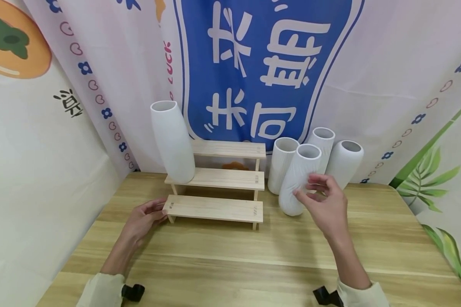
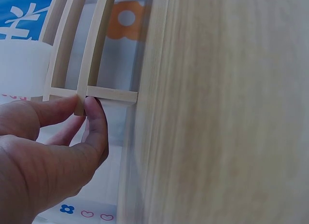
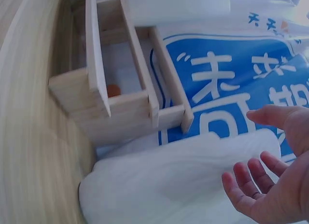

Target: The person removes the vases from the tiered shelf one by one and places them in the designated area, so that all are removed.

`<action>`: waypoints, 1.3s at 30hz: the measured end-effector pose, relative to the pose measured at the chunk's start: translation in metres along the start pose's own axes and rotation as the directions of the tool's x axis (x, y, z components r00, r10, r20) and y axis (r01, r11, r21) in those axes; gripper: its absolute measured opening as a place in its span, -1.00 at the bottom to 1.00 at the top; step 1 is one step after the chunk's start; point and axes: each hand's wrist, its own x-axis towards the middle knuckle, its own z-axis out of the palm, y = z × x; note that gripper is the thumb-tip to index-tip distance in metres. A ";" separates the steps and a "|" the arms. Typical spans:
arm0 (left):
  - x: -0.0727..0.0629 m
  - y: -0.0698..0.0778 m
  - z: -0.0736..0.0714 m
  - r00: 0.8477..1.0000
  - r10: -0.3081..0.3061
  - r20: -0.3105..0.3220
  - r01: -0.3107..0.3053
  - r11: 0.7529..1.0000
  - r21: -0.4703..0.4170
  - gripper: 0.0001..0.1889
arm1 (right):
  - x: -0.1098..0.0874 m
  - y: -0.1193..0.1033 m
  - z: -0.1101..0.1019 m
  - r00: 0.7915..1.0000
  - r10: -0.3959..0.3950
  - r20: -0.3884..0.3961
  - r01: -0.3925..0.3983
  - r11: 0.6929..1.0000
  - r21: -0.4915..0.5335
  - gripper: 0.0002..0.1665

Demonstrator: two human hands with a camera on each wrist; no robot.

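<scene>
A three-tier wooden step stand (image 1: 215, 209) stands on the table. My left hand (image 1: 143, 219) pinches the left end of its lowest board; in the left wrist view the thumb and forefinger (image 2: 97, 130) lie on either side of the board's tip. One tall white vase (image 1: 173, 143) stands at the left end of the middle step. To the right of the stand, my right hand (image 1: 326, 204) is beside a white vase with a wavy relief (image 1: 297, 183), its thumb and fingers spread apart. The right wrist view shows that same vase (image 3: 178, 180) near the loosely bent fingers.
Behind and beside the wavy vase are several more white vases: a ribbed one (image 1: 280, 166), another at the back (image 1: 324, 149) and a smooth one (image 1: 345, 162). A printed curtain (image 1: 384, 98) hangs right behind the wood-grain table (image 1: 215, 264).
</scene>
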 end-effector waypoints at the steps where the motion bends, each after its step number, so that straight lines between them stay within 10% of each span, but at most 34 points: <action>1: 0.000 0.000 0.000 1.000 -0.003 -0.002 0.003 1.000 0.001 -0.41 | -0.001 -0.002 0.002 1.000 0.000 0.011 0.000 1.000 0.008 -0.38; 22: 0.002 -0.003 -0.001 1.000 -0.005 0.000 0.005 1.000 -0.010 -0.40 | 0.000 -0.018 0.060 0.988 0.012 0.157 -0.025 0.997 0.079 -0.29; 39: 0.000 -0.002 0.000 1.000 -0.013 -0.005 0.013 1.000 0.000 -0.41 | 0.014 -0.051 0.151 0.948 -0.091 0.305 0.065 0.993 0.094 -0.16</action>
